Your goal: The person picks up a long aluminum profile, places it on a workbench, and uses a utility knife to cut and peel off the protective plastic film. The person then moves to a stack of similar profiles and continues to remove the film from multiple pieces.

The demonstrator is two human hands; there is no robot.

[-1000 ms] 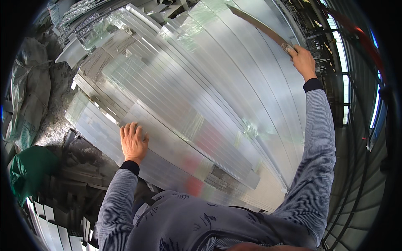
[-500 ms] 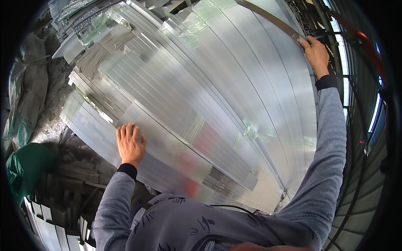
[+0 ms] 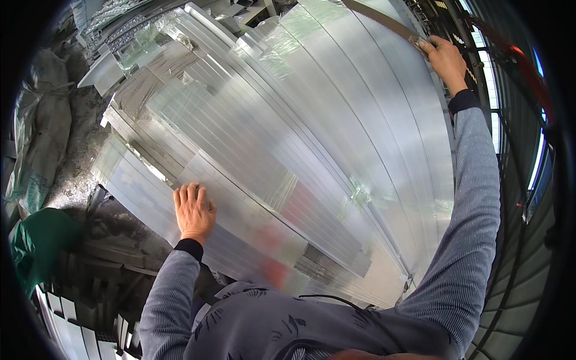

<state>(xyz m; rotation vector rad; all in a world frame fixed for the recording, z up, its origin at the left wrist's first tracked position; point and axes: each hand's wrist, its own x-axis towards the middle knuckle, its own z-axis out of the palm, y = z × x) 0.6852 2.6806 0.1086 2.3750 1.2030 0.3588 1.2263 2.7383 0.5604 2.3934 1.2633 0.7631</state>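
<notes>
My right hand [image 3: 447,62] is closed round the near end of a saw [image 3: 384,21], at the far right of the stack. Its long, brownish, toothed blade reaches up and left past the top of the picture. Beneath the blade lie wide, silvery metal panels [image 3: 360,102], some under clear wrap. My left hand [image 3: 195,213] rests on the flat metal profiles [image 3: 234,195] near the stack's left edge, fingers a little bent and holding nothing.
Narrower profiles [image 3: 204,126] are bundled across the middle. Grey wrapped bundles [image 3: 42,120] and a green bag [image 3: 42,243] lie on the left. Dark racking and a red bar [image 3: 528,72] stand on the right. More profiles [image 3: 75,327] are at the lower left.
My right hand has shifted slightly up and left with the saw. My left hand sits a little further right, still on the profiles; the whole view has moved slightly.
</notes>
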